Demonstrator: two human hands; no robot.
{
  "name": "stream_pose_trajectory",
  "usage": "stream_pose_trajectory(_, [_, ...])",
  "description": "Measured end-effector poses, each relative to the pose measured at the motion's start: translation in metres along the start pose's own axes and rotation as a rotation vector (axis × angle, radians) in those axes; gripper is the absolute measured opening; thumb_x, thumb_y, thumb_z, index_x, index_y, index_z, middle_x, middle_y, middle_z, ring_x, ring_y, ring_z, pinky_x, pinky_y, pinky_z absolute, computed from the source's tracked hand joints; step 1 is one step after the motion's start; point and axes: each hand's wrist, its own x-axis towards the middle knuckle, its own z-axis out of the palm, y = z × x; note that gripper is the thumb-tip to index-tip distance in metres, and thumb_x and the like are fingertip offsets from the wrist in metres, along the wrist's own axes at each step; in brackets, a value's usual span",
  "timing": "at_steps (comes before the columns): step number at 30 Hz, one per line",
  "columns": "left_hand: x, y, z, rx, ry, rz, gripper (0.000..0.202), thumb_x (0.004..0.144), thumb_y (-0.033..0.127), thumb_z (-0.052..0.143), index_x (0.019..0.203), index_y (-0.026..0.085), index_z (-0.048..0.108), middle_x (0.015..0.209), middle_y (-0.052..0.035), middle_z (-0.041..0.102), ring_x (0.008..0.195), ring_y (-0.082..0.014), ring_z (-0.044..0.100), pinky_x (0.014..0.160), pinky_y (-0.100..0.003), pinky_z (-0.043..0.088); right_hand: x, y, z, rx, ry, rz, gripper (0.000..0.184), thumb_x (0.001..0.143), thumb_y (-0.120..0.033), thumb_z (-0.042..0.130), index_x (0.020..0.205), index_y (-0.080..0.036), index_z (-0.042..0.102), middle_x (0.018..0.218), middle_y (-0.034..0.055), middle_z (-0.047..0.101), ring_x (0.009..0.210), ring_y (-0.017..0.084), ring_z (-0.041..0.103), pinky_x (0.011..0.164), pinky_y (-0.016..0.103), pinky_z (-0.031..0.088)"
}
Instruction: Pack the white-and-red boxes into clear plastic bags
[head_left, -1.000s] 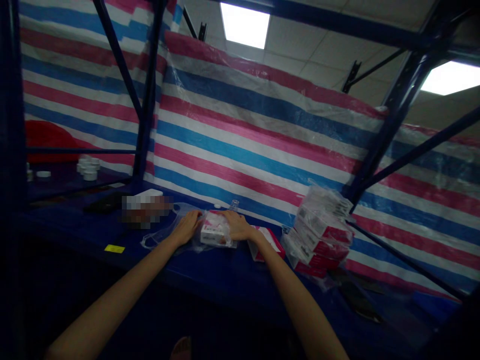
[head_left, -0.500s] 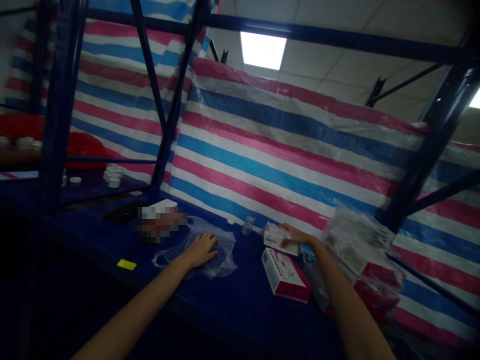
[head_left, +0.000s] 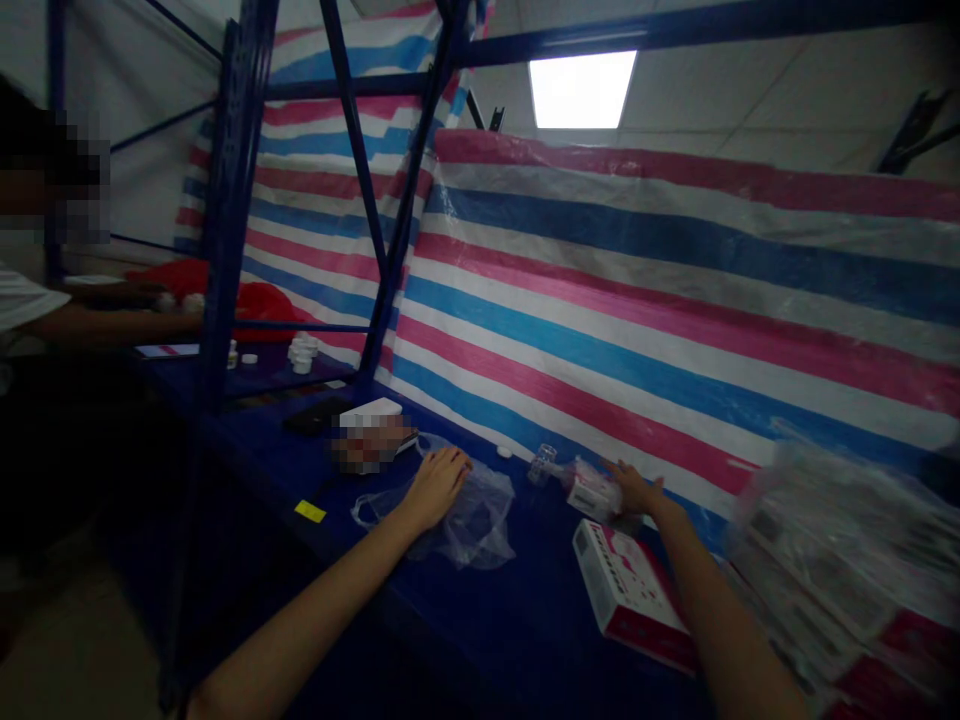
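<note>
My left hand [head_left: 441, 486] lies on a crumpled clear plastic bag [head_left: 484, 515], its fingers resting over the plastic. My right hand [head_left: 639, 492], fingers spread, is at the right end of a small white box [head_left: 592, 494] partly covered in clear plastic; whether it touches the box I cannot tell. A small clear jar [head_left: 543, 464] stands left of that box, with a white cap [head_left: 504, 452] further left. In front of my right hand lies a larger white and pink box [head_left: 630, 590], partly hidden by my forearm.
Plastic-wrapped boxes [head_left: 847, 570] are stacked at the right. On the blue table lie a yellow label [head_left: 310, 511], a white case [head_left: 371, 412] and a dark flat object [head_left: 315, 414]. A blue rack post [head_left: 234, 220] separates another person's arm [head_left: 127, 325] and white jars [head_left: 302, 352].
The view has swung left, bringing the other person into sight. My right hand has loosened from the small white box and its fingers have spread. My left hand stays on the bag.
</note>
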Motion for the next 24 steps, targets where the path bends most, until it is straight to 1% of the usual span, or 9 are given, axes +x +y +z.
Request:
stream_pose_trajectory(3, [0.000, 0.004, -0.010, 0.175, 0.027, -0.117, 0.025, 0.086, 0.016, 0.037, 0.105, 0.015, 0.053, 0.110, -0.0121, 0.054, 0.102, -0.0263, 0.047, 0.085, -0.041, 0.034, -0.015, -0.018, -0.031, -0.226, -0.126, -0.011, 0.078, 0.054, 0.003, 0.058, 0.127, -0.022, 0.045, 0.138, 0.0171, 0.035, 0.125, 0.035, 0.034, 0.094, 0.070, 0.013])
stream_pose_trajectory(7, [-0.001, 0.014, -0.022, 0.299, -0.128, -0.250, 0.027, 0.082, 0.013, 0.040, 0.102, 0.005, 0.057, 0.104, -0.0226, 0.057, 0.100, -0.0338, 0.051, 0.080, -0.044, 0.037, -0.071, -0.087, -0.062, 0.027, -0.001, -0.372, 0.059, 0.074, -0.007, 0.046, 0.130, -0.023, 0.041, 0.133, 0.0105, 0.045, 0.120, 0.024, 0.044, 0.101, 0.049, 0.028])
stream_pose_trajectory(9, [-0.001, 0.018, -0.029, 0.283, -0.192, -0.283, 0.025, 0.081, 0.009, 0.040, 0.096, 0.004, 0.060, 0.095, -0.0231, 0.061, 0.092, -0.0330, 0.056, 0.074, -0.042, 0.040, -0.108, -0.136, -0.060, 0.209, -0.021, -0.525, 0.046, 0.084, -0.022, 0.042, 0.130, -0.024, 0.041, 0.131, 0.0066, 0.048, 0.117, 0.021, 0.047, 0.098, 0.041, 0.035])
stream_pose_trajectory(11, [-0.001, 0.020, -0.037, 0.267, -0.239, -0.287, 0.025, 0.078, 0.004, 0.041, 0.091, 0.004, 0.061, 0.089, -0.0221, 0.063, 0.087, -0.0318, 0.059, 0.071, -0.040, 0.040, -0.139, -0.181, -0.048, 0.273, -0.069, -0.652, 0.050, 0.086, -0.035, 0.043, 0.135, -0.025, 0.034, 0.133, 0.0056, 0.045, 0.119, 0.023, 0.044, 0.096, 0.042, 0.035])
stream_pose_trajectory(14, [-0.005, 0.019, -0.051, 0.262, -0.302, -0.273, 0.023, 0.076, 0.000, 0.042, 0.085, 0.006, 0.063, 0.086, -0.0209, 0.064, 0.086, -0.0312, 0.060, 0.076, -0.040, 0.039, -0.163, -0.223, -0.028, 0.231, -0.073, -0.721, 0.041, 0.087, -0.031, 0.043, 0.126, -0.024, 0.046, 0.123, 0.0071, 0.054, 0.111, 0.025, 0.050, 0.093, 0.044, 0.034])
stream_pose_trajectory(16, [-0.012, 0.015, -0.062, 0.275, -0.322, -0.267, 0.018, 0.075, 0.003, 0.048, 0.084, 0.007, 0.063, 0.088, -0.0208, 0.064, 0.092, -0.0331, 0.058, 0.081, -0.044, 0.036, -0.162, -0.226, -0.021, 0.188, -0.052, -0.705, 0.030, 0.087, -0.021, 0.040, 0.109, -0.023, 0.059, 0.109, 0.0072, 0.062, 0.102, 0.023, 0.055, 0.092, 0.043, 0.034])
stream_pose_trajectory(19, [-0.028, 0.009, -0.076, 0.281, -0.360, -0.248, 0.013, 0.075, 0.016, 0.059, 0.086, 0.010, 0.063, 0.093, -0.0188, 0.063, 0.096, -0.0347, 0.055, 0.083, -0.047, 0.034, -0.146, -0.200, -0.019, 0.193, -0.030, -0.646, 0.031, 0.081, -0.008, 0.037, 0.090, -0.020, 0.064, 0.102, 0.0072, 0.064, 0.103, 0.021, 0.054, 0.100, 0.047, 0.025])
stream_pose_trajectory(21, [-0.042, 0.009, -0.082, 0.260, -0.397, -0.210, 0.016, 0.077, 0.027, 0.060, 0.086, 0.014, 0.063, 0.094, -0.0147, 0.063, 0.094, -0.0311, 0.056, 0.081, -0.043, 0.037, -0.133, -0.174, -0.018, 0.269, -0.095, -0.569, 0.034, 0.075, -0.004, 0.037, 0.090, -0.019, 0.064, 0.115, 0.0073, 0.059, 0.116, 0.023, 0.046, 0.104, 0.052, 0.017])
stream_pose_trajectory(24, [-0.063, 0.018, -0.086, 0.128, -0.407, -0.056, 0.018, 0.082, 0.032, 0.054, 0.093, 0.019, 0.061, 0.102, -0.0091, 0.059, 0.098, -0.0255, 0.055, 0.084, -0.039, 0.037, -0.123, -0.148, -0.017, 0.516, -0.268, -0.447, 0.045, 0.074, -0.006, 0.035, 0.110, -0.019, 0.058, 0.133, 0.0055, 0.045, 0.128, 0.021, 0.034, 0.104, 0.052, 0.020])
